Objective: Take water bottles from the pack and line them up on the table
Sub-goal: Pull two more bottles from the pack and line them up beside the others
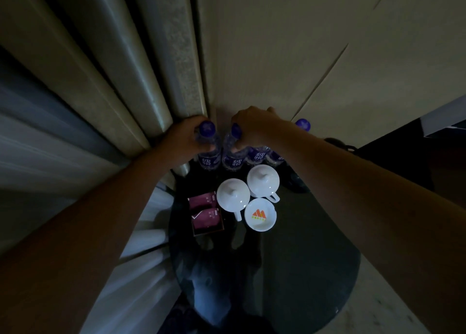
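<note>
1. The wall [302, 43] fills the far right of the dim room; it is pale, with thin seams running across it.
2. The curtain [88, 68] hangs in heavy folds on the far left and meets the wall at a corner just behind the bottles.
3. The table [290, 258] is a dark, round, glossy top in the middle; it reflects the person leaning over it. A pale floor shows at the near right.
4. Both bare forearms reach from the near corners toward the far edge of the table.
5. The left hand [184, 138] is closed around the neck of the left bottle [209, 154], just under its purple cap.
6. The right hand [254, 127] is closed over the top of the second bottle [232, 157], just right of the first; the cap peeks out by the fingers.
7. Four bottles stand upright in a row along the far edge of the table, close together. The third bottle [257, 156] and fourth bottle [274, 157] sit partly behind the right forearm; a purple cap [302, 124] shows beyond the arm.
8. Two white lidded cups [233, 195] [263, 179] stand near the bottles, side by side.
9. A white ashtray [260, 214] with an orange logo lies just in front of the cups.
10. A small tray [207, 216] with maroon sachets lies left of the cups.
11. No pack can be made out.
</note>
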Motion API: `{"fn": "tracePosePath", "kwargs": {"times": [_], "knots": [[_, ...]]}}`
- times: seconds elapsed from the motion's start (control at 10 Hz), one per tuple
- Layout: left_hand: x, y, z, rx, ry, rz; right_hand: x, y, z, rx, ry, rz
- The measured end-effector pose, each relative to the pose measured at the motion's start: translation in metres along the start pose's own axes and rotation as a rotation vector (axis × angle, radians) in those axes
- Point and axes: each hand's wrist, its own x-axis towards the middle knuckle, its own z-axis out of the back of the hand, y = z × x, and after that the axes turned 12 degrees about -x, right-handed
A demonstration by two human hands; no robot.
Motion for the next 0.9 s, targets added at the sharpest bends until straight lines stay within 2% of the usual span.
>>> {"fn": "tracePosePath", "kwargs": {"times": [0.2,0.3,0.4,0.5,0.7,0.9], "knots": [[0.000,0.002,-0.004,-0.015,-0.018,0.023,-0.014,-0.023,0.017,0.239,0.073,0.001],[0.003,0.001,-0.006,-0.033,-0.055,0.038,-0.021,-0.049,0.028,0.285,0.170,-0.058],[0.009,-0.004,-0.007,-0.052,-0.087,0.074,-0.022,-0.065,0.025,0.158,0.220,-0.099],[0.011,-0.011,-0.008,-0.111,-0.091,0.107,-0.025,-0.068,0.015,0.154,0.185,-0.097],[0.004,-0.029,-0.002,0.015,-0.144,0.061,-0.040,-0.065,0.007,0.279,0.062,-0.165],[-0.028,-0.079,-0.009,0.444,-0.262,-0.153,-0.083,-0.030,0.022,-0.237,-0.125,-0.325]]}}
